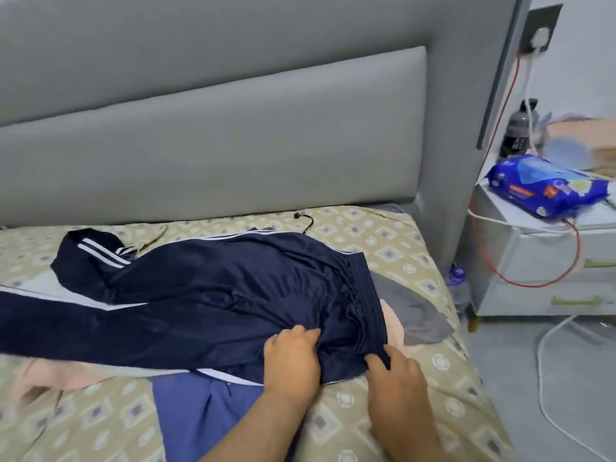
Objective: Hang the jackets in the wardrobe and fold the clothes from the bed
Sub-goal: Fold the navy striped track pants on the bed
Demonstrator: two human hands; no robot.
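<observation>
Head camera looks down on the bed (pixel 383 425), and there they are: the navy track pants (pixel 206 295), white stripes down the side, spread across the patterned sheet. The waistband sits to the right, the legs run off to the left, and one leg doubles back near the headboard (pixel 206 135).

Both hands are in at the waistband end. The left hand (pixel 293 356) has its fingers curled into the navy fabric just below the elastic, bunching it up. The right hand (pixel 398 375) sits just beside it, fingertips gripping the near corner of the waistband.

Plenty more clothing lies under those pants. A grey garment (pixel 413 305) pokes out to the right of the waistband, a pink garment (pixel 395 331) shows beside it, and a blue garment (pixel 196 408) lies beneath the near edge, by the left forearm. A black hanger hook (pixel 305 221) peeks out beyond the pants, close to the headboard.

Off to the right, the nightstand (pixel 533 255) carries a blue wipes pack (pixel 546 186), with a dark bottle (pixel 518 131) behind it. A red cable (pixel 566 261) loops down the nightstand's front, and a white cable (pixel 550 378) trails over the floor.
</observation>
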